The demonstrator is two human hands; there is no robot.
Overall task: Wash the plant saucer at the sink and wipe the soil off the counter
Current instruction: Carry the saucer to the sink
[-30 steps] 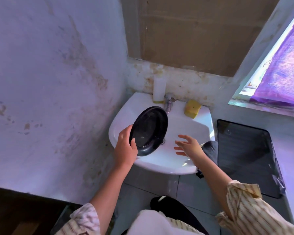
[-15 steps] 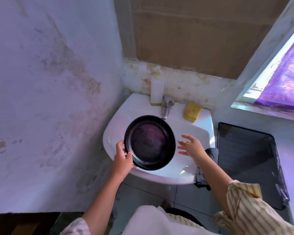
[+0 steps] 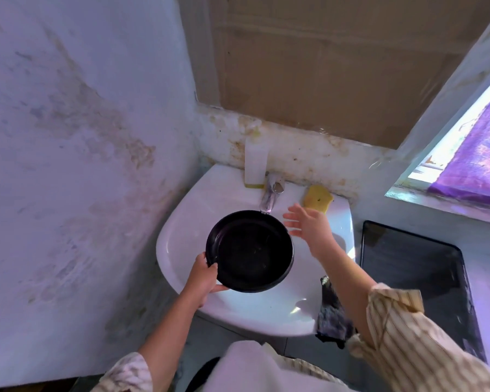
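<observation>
Saucer point(image 3: 249, 251) sits face-up above the sink point(image 3: 181, 222), just below the tap point(image 3: 270, 195), its near-left rim gripped by the left hand point(image 3: 203, 275). Right hand point(image 3: 309, 224) hovers beside it, fingers spread, holding nothing.

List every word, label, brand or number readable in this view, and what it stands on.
None can be read.
White bottle behind the tap: no legible label.
Black saucer, sponge, sink: no print visible.
Purple cloth at the window: pattern only, no letters.
</observation>
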